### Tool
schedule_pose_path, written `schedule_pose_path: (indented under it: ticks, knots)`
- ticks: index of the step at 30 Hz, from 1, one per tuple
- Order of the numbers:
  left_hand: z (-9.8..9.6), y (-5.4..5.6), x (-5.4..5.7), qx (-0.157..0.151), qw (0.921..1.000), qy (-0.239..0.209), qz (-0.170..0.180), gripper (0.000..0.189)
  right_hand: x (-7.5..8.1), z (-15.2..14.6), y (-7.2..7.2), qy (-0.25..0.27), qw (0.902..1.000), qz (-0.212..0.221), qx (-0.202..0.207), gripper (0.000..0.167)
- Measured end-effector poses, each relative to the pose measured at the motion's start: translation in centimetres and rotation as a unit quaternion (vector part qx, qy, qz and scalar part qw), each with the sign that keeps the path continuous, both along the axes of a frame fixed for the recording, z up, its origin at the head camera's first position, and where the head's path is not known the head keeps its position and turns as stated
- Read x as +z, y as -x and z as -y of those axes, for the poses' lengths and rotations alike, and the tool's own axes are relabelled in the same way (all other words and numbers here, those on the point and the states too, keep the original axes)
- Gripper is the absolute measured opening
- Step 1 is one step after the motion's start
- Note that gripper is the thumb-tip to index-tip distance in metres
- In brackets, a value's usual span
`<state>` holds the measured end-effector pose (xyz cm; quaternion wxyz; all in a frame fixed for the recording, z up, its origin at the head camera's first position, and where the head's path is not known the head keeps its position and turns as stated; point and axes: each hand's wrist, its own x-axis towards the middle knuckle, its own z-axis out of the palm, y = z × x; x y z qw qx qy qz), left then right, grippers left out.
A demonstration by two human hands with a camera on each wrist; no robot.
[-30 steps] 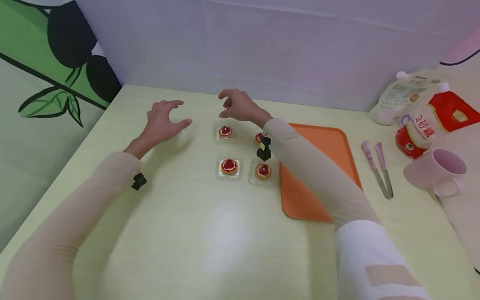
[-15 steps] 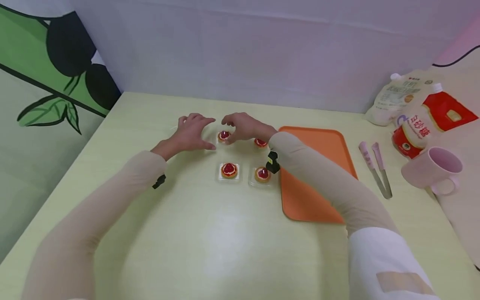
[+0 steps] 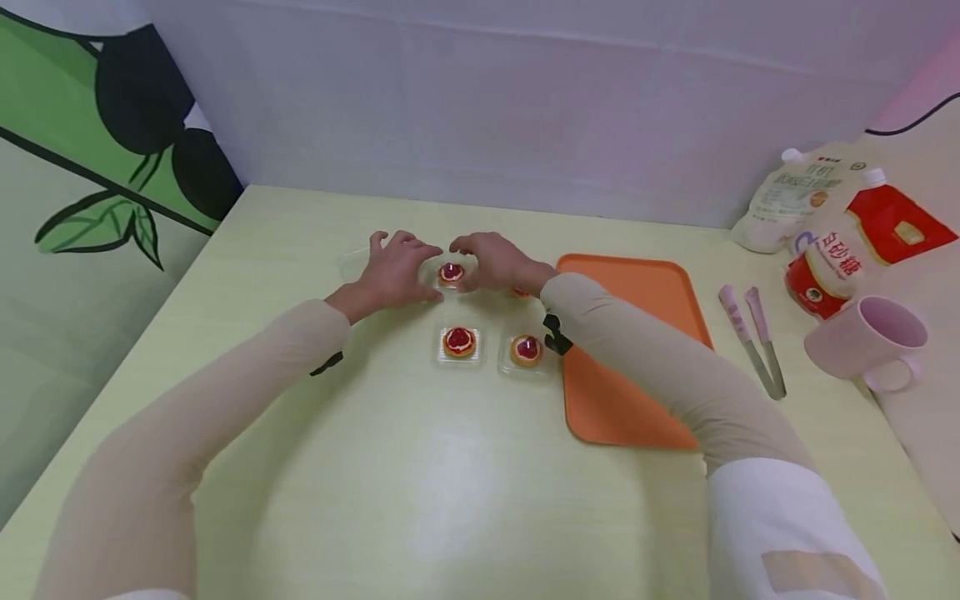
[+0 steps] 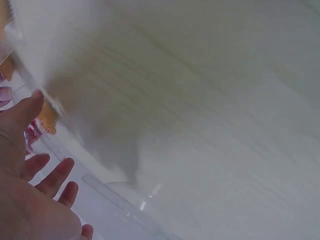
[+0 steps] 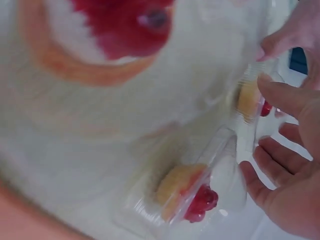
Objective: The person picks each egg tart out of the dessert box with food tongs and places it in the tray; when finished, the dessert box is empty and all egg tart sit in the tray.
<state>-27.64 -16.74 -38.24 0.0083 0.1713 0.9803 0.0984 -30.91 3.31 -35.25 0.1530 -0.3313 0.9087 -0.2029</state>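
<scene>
A small tart [image 3: 451, 273] with red topping sits in a clear plastic box at the far left of several such tarts. My left hand [image 3: 397, 273] is at the box's left side, fingers loosely bent and thumb nearest me. Opposite it, my right hand [image 3: 495, 262] reaches around the right side; in the right wrist view its thumb [image 5: 280, 95] meets the box edge, its other fingers spread. Whether either hand bears on the box is unclear. A clear plastic edge [image 4: 120, 200] runs beside my left fingers. Another tart [image 3: 520, 292] is mostly hidden behind my right hand.
Two more boxed tarts, one left [image 3: 460, 342] and one right [image 3: 527, 351], lie nearer me. An orange tray [image 3: 622, 400] is under my right forearm. Farther right are pink-handled utensils [image 3: 750, 337], a pink mug [image 3: 862, 337], a red sugar bag [image 3: 840, 262] and a pale pouch [image 3: 787, 200].
Both hands have come down toward me to the far-left tart. My left hand has also moved right, so the two now flank its box. The tarts stay in place.
</scene>
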Motion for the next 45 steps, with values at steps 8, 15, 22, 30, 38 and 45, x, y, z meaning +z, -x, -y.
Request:
schedule_pose_path:
  ticks: [8, 15, 22, 30, 38, 45]
  knots:
    - [-0.4, -0.2, -0.3, 0.011, 0.9994, 0.018, -0.027, 0.07, -0.6, 0.1, -0.2, -0.021, 0.9991, -0.035, 0.003, 0.068]
    - [-0.3, 0.0, -0.5, -0.003, 0.9981, 0.035, -0.05, 0.07, -0.7, -0.1, -0.2, -0.019, 0.9984, -0.053, 0.01, 0.069]
    - [-0.4, 0.1, -0.3, -0.013, 0.9977, 0.041, -0.052, 0.071, -0.9, 0.0, 0.0, -0.02, 0.9966, -0.074, 0.029, 0.067]
    - [-0.2, 0.4, -0.4, -0.023, 0.9967, 0.046, -0.062, 0.07, -0.5, -0.2, 0.1, -0.047, 0.9954, -0.072, 0.042, 0.069]
    - [0.2, 0.4, -0.4, -0.031, 0.9965, 0.032, -0.072, 0.067, -0.3, -0.1, 0.8, -0.028, 0.9965, -0.059, 0.052, 0.069]
    - [0.2, 0.5, -0.4, -0.029, 0.9972, 0.02, -0.066, 0.069, -0.2, -0.3, 1.4, -0.007, 0.9991, -0.028, 0.032, 0.066]
